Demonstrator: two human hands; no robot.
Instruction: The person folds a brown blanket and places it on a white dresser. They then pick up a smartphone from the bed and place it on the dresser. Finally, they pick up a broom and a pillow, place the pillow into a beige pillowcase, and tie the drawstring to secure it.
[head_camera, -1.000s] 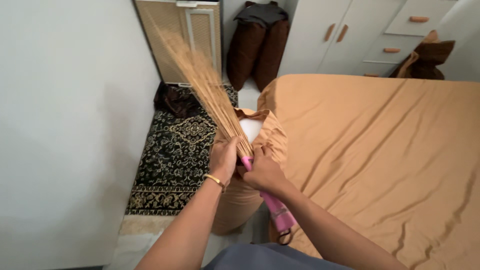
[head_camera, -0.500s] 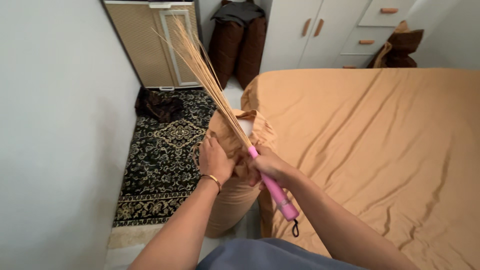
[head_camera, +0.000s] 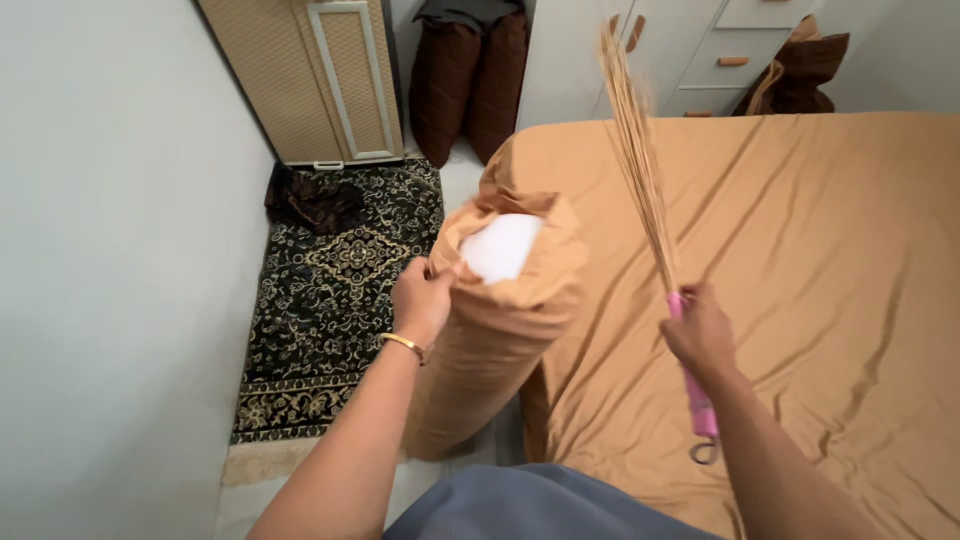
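Head view, looking down past the person's own arms. The left hand (head_camera: 425, 297), with a thin gold bangle (head_camera: 402, 343) at the wrist, pinches the fabric edge at the open mouth of a bolster pillow (head_camera: 497, 330). The bolster stands nearly upright, leaning against the near corner of the bed (head_camera: 800, 260), in a tan cover that matches the bedsheet; its white filling (head_camera: 500, 247) shows at the top. Its lower end is partly hidden behind the left forearm and a grey garment at the bottom edge of the frame.

The right hand (head_camera: 698, 328) is closed around the pink handle (head_camera: 697, 395) of a stick broom (head_camera: 640, 170), which is held upright over the sheet. The fingers wrap out of sight on the far side. The bristles fan upward, and their tips blur against the white drawers (head_camera: 720, 45) beyond. A small loop hangs from the handle's lower end.

On the floor to the left lies a dark patterned rug (head_camera: 330, 300), with a crumpled dark cloth (head_camera: 310, 197) at its far end, too bunched to identify. A beige wicker cabinet (head_camera: 320, 75) and brown cushions (head_camera: 470, 80) are cut off by the top edge.
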